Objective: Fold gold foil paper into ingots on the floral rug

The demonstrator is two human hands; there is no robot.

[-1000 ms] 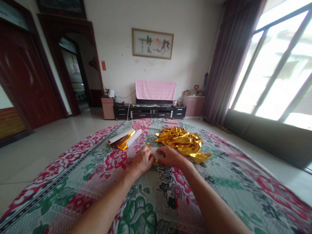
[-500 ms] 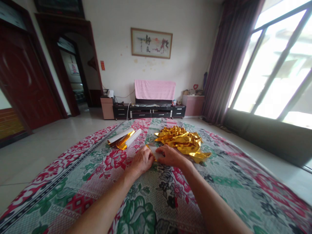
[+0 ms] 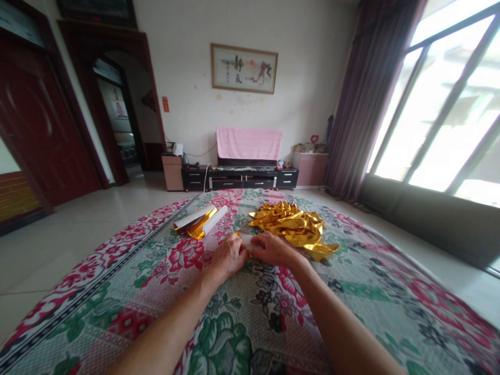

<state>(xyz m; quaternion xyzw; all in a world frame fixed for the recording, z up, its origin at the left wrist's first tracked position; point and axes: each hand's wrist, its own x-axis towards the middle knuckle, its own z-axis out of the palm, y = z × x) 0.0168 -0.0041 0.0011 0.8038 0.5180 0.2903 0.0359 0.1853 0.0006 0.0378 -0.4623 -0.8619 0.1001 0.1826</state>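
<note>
Gold-edged paper [image 3: 246, 239] lies between two hands on a flowered cloth [image 3: 219, 344], touched from both sides.
The left hand [image 3: 229, 255] pinches its left side; the right hand [image 3: 270, 249] rests bent fingers on the other, grip unclear. Neither hand is plainly nearer, and fingers hide the long axis. Foil [image 3: 291, 229] is heaped just beyond the right hand. Compared with a second ago, the right thumb appears closer to the left fingers, covering more white.

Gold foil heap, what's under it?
The gold foil heap lies on flowered cloth, visible around its edges. The stretch directly beneath is covered, so I can't tell whether anything else is under there.
</note>
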